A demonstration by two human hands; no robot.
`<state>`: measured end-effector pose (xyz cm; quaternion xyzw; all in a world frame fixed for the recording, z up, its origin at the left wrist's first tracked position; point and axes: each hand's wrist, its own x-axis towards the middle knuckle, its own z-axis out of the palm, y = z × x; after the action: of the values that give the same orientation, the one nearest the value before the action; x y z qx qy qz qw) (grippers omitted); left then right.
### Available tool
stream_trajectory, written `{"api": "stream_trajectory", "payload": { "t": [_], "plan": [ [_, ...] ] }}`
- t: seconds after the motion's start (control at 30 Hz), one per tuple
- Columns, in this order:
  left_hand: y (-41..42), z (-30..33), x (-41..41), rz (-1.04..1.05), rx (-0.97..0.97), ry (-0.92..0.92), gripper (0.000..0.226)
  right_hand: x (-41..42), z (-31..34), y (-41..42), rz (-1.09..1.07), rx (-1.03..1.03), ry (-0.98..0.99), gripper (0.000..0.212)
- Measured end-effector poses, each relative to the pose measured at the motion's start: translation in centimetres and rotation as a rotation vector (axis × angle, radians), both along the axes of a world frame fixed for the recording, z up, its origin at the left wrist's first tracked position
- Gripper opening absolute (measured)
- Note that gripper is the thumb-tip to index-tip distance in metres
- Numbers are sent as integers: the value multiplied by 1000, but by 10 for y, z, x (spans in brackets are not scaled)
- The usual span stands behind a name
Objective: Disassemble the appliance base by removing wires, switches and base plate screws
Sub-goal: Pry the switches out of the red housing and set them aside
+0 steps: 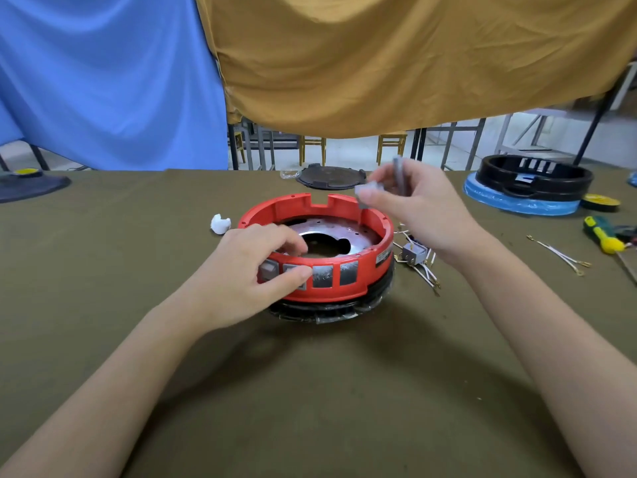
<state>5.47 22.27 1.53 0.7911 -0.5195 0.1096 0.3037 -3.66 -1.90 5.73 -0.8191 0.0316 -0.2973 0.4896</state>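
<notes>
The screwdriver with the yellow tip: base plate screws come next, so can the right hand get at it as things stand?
Probably not yet: the right hand holds grey switch pieces. The path over the table to the screwdriver looks free.

1. One view only is given — a wide-angle camera worn on the head, aimed forward and down over the table (310, 391).
2. Both forearms are seen entering from the near corners, with the left hand (248, 270) and right hand (417, 208) meeting near the middle of the frame.
3. The red appliance base (344, 281) is framed close and almost central, seen from above so its inside is visible.
4. At the far edge the hanging cloths (379, 63) fill the upper half — straight lines there are bent by the lens.
5. No second view is supplied, so no shared area can be told.
</notes>
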Motion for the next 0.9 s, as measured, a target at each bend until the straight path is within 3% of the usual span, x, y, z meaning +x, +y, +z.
{"api": "stream_trajectory", "payload": {
  "t": [0.17, 0.33, 0.53, 0.67, 0.9],
  "plan": [
    [-1, -1, 1, 71, -7, -84, 38, 13, -19, -30, -360, 108, 159, 18],
    [-2, -2, 3, 163, -33, -98, 37, 17, -33, -47, -438, 1, 387, 18],
    [0, 0, 2, 146, -28, -71, 40, 16, -35, -68, -644, -32, 430, 32],
    [2, 2, -1, 124, 5, -84, 34, 14, -39, -71, -650, -116, 553, 39],
    [1, 2, -1, 106, 41, -98, 38, 13, -31, -80, -753, -141, 402, 32]
  ]
}}
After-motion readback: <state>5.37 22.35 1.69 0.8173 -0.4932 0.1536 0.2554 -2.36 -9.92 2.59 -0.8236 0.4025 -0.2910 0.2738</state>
